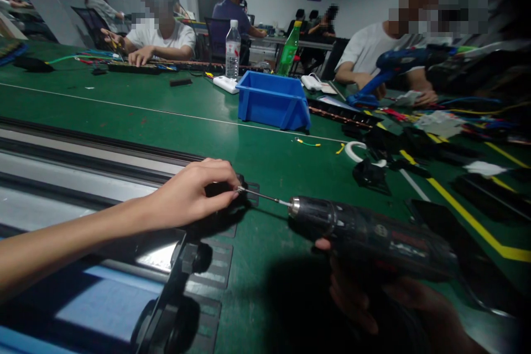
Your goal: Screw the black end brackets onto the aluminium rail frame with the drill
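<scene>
My right hand (pixel 357 293) grips a black cordless drill (pixel 373 235) by its handle, in shadow at the lower right. From its chuck a long thin driver bit (pixel 265 197) points left. With thumb and forefinger pinched, my left hand (pixel 199 191) holds a small metal screw (pixel 239 189) at the bit's tip. That hand is over the end of a long metal-and-black assembly (pixel 78 177) lying on the left. Black round fittings (pixel 197 257) and slotted black plates (pixel 211 265) stick out from the assembly's end. The fingers partly hide the screw.
A blue bin (pixel 271 102) stands mid-table on the green tabletop (pixel 166 105), near a water bottle (pixel 233 52) and a green bottle (pixel 289 50). Wires, a white ring (pixel 355 152) and black parts lie to the right. Two co-workers sit opposite; a blue drill (pixel 385 72) stands before one.
</scene>
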The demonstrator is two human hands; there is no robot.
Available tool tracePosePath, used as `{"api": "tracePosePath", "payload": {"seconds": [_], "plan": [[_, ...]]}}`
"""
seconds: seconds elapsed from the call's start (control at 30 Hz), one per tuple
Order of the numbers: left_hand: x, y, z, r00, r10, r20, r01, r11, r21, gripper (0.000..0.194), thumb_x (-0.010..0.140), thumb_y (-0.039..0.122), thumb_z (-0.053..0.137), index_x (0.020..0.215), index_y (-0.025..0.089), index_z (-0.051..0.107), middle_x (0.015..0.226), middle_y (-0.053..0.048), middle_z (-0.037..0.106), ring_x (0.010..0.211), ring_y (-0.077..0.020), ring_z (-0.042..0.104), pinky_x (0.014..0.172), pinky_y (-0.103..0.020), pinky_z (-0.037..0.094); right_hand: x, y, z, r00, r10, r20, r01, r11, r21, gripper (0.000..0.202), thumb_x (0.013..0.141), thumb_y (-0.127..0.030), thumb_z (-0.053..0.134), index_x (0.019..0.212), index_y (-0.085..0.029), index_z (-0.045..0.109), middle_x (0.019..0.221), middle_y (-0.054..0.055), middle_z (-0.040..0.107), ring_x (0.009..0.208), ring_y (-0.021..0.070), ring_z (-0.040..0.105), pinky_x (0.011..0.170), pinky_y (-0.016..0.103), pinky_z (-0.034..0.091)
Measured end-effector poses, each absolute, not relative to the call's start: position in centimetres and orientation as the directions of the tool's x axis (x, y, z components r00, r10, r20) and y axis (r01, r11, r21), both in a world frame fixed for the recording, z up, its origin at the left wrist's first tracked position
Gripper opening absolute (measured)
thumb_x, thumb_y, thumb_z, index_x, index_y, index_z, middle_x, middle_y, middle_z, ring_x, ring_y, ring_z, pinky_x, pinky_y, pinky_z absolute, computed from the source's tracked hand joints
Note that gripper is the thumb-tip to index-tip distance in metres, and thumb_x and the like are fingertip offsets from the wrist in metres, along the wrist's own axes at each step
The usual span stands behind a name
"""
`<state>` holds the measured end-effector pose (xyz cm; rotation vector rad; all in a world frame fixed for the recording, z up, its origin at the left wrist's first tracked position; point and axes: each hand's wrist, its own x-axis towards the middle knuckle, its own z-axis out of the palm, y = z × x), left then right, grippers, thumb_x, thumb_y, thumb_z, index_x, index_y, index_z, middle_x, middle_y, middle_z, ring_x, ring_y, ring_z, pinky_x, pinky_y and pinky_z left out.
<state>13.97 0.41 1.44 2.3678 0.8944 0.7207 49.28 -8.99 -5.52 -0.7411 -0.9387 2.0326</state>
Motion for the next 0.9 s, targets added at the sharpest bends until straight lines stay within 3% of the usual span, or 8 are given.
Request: {"api": "tracePosePath", "payload": {"seconds": [0.2,0.4,0.6,0.73,0.9], "plan": [[13.8,0.3,1.4,0.609,0.735,0.298,0.473,-0.639,0.607,0.006,0.093,0.018,0.061,0.092,0.016,0.067,0.093,-0.002,0.068,0.090,-0.0151,0.062,0.083,-0.028,0.044,50.1,-8.5,-6.7,-0.628,0.776,-0.064,-0.408,-0.398,-0.822,0.066,0.083,-0.041,0.067,0.145,-0.023,0.055,0.079,0.007,0.065,0.057,0.0237,0.066,0.050,0.034,0.043],[13.7,0.4,1.4,0.597,0.740,0.310,0.479,-0.638,0.603,0.008,0.094,0.018,0.060,0.092,0.016,0.067,0.094,-0.003,0.068,0.089,-0.0150,0.062,0.082,-0.028,0.044,50.4,-8.3,-6.7,-0.653,0.755,-0.057,-0.378,-0.390,-0.840,0.065,0.084,-0.041,0.066,0.146,-0.025,0.054,0.080,0.007,0.065,0.058,0.0241,0.066,0.052,0.036,0.045],[13.7,0.2,1.4,0.636,0.676,0.372,0.480,-0.724,0.496,0.009,0.096,0.018,0.058,0.095,0.014,0.066,0.092,-0.005,0.066,0.090,-0.0170,0.059,0.084,-0.032,0.044,50.1,-8.6,-6.4,-0.615,0.784,-0.081,-0.408,-0.405,-0.818,0.062,0.085,-0.038,0.066,0.145,-0.023,0.057,0.080,0.007,0.066,0.059,0.0236,0.067,0.053,0.035,0.046],[13.5,0.0,1.4,0.691,0.597,0.408,0.457,-0.798,0.393,0.010,0.096,0.015,0.056,0.098,0.012,0.065,0.095,-0.007,0.066,0.094,-0.0189,0.059,0.088,-0.034,0.044,50.2,-8.1,-6.4,-0.686,0.725,-0.064,-0.354,-0.409,-0.841,0.062,0.088,-0.038,0.066,0.147,-0.026,0.054,0.082,0.007,0.066,0.062,0.0234,0.069,0.057,0.036,0.047],[13.5,0.0,1.3,0.707,0.591,0.388,0.470,-0.803,0.366,0.012,0.097,0.016,0.054,0.099,0.013,0.065,0.096,-0.007,0.067,0.095,-0.0196,0.061,0.089,-0.036,0.045,49.6,-8.3,-5.5,-0.619,0.774,-0.134,-0.362,-0.432,-0.826,0.063,0.081,-0.041,0.074,0.140,-0.025,0.062,0.077,0.006,0.068,0.063,0.0244,0.069,0.057,0.035,0.047]]}}
